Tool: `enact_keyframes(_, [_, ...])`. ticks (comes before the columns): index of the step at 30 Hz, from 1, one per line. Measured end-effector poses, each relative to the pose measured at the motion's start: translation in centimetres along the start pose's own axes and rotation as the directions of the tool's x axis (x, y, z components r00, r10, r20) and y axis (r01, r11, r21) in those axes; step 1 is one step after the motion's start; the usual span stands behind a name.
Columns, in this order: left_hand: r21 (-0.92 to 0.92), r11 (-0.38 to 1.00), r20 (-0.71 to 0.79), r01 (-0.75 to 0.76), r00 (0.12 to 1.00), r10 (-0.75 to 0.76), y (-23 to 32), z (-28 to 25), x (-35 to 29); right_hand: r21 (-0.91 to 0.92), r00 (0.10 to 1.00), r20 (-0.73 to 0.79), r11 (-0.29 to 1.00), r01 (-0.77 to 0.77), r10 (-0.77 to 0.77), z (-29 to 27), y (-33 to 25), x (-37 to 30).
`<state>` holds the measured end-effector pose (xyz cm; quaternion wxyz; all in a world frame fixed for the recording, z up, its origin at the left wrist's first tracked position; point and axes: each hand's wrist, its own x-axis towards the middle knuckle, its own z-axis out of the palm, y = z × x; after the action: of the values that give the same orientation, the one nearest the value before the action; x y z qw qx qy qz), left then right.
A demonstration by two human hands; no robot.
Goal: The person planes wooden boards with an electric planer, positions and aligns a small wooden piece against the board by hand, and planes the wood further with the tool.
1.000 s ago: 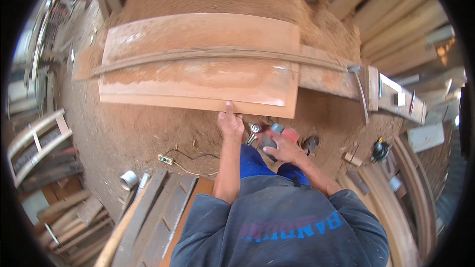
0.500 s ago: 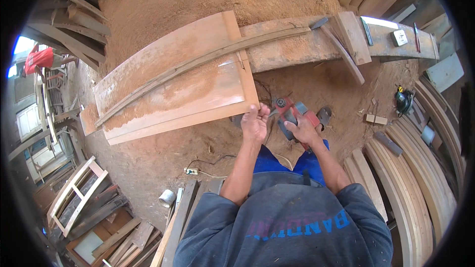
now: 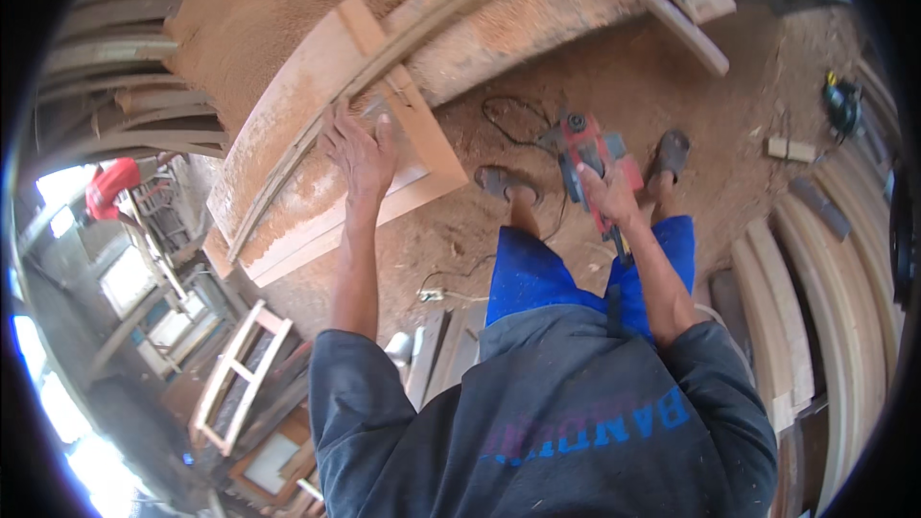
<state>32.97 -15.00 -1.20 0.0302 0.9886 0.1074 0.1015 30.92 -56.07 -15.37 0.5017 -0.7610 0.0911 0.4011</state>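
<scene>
My right hand (image 3: 611,194) grips a red and grey electric hand planer (image 3: 581,142) by its handle, held above the ground between my feet. My left hand (image 3: 362,155) reaches over a framed wooden panel (image 3: 439,161) dusted with sawdust. Its fingers are stretched out, with the tips at a long curved wooden strip (image 3: 284,171) that lies across the panel. Whether the palm touches the panel I cannot tell. The panel rests partly on a curved workbench (image 3: 518,43), also covered in sawdust.
A dark power cord (image 3: 487,115) loops over the ground behind the planer. Curved timbers (image 3: 815,326) are stacked at right, near a green power tool (image 3: 842,105). Left are a small wooden frame (image 3: 235,364) and a person in red (image 3: 110,187). A sawdust heap (image 3: 249,0) lies beyond.
My left hand has left the panel's near right corner and moved left, over its surface to the strip. The planer is still in my right hand. The whole view has turned and shifted.
</scene>
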Motion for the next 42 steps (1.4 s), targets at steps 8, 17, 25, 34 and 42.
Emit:
enact_keyframes(8, [0.162,0.985,0.196,0.067,0.976,-0.099,1.1,1.9,-0.8,0.288,0.995,-0.101,0.957,0.048,-0.02,-1.6,10.2,1.5])
enact_keyframes(17, [0.261,0.965,0.266,0.024,0.959,-0.096,-1.8,0.0,-0.2,0.186,0.992,-0.117,0.982,-0.029,0.051,-4.6,16.5,4.2])
enact_keyframes(25, [0.046,0.999,0.288,-0.006,0.958,-0.007,-1.9,0.4,-0.1,0.085,0.985,-0.158,0.995,-0.057,0.07,-6.6,16.4,5.8])
enact_keyframes(34, [0.259,0.965,0.257,-0.033,0.966,-0.036,-2.6,-0.1,-0.6,0.056,0.974,-0.225,0.998,-0.005,0.018,-5.7,14.6,7.3])
enact_keyframes(42, [0.085,0.985,0.159,0.15,0.974,-0.162,-0.1,1.4,-1.4,-0.088,0.975,-0.139,0.983,0.164,-0.175,-2.3,12.9,7.5])
